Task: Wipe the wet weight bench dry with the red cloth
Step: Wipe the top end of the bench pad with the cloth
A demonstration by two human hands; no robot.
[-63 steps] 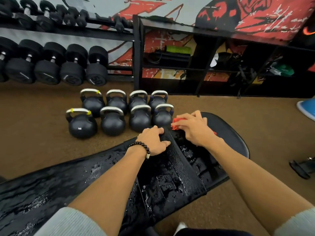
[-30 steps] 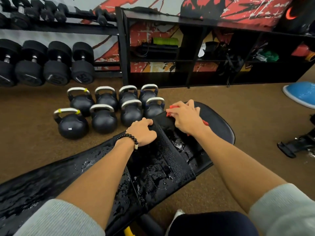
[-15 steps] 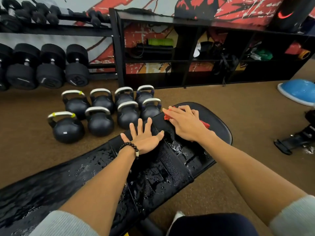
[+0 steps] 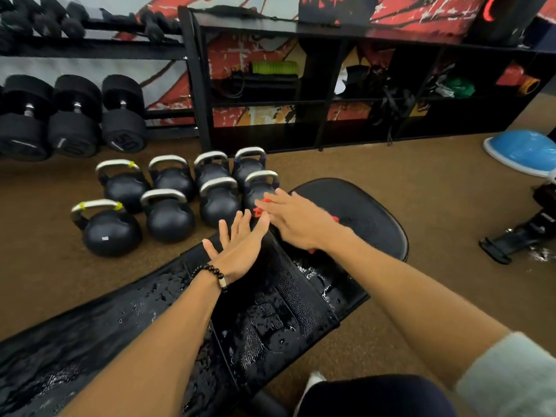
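The black weight bench (image 4: 370, 224) runs from the lower left to the middle, with water drops over its long pad and seat joint. My right hand (image 4: 296, 219) lies flat on the red cloth (image 4: 261, 208) at the seat's left edge; only small red bits show around the fingers. My left hand (image 4: 240, 248) is lifted, fingers spread and straight, holding nothing, just left of the right hand over the bench's gap. A bead bracelet is on my left wrist.
Several black kettlebells (image 4: 168, 216) stand on the brown floor just left of the bench end. A dumbbell rack (image 4: 75, 115) and black shelving (image 4: 331, 85) line the wall. A blue balance dome (image 4: 523, 152) and a machine foot (image 4: 517, 236) are at the right.
My left hand let go of the pad edge, opened its fingers and lifted. My right hand slid the red cloth slightly toward the seat's left edge.
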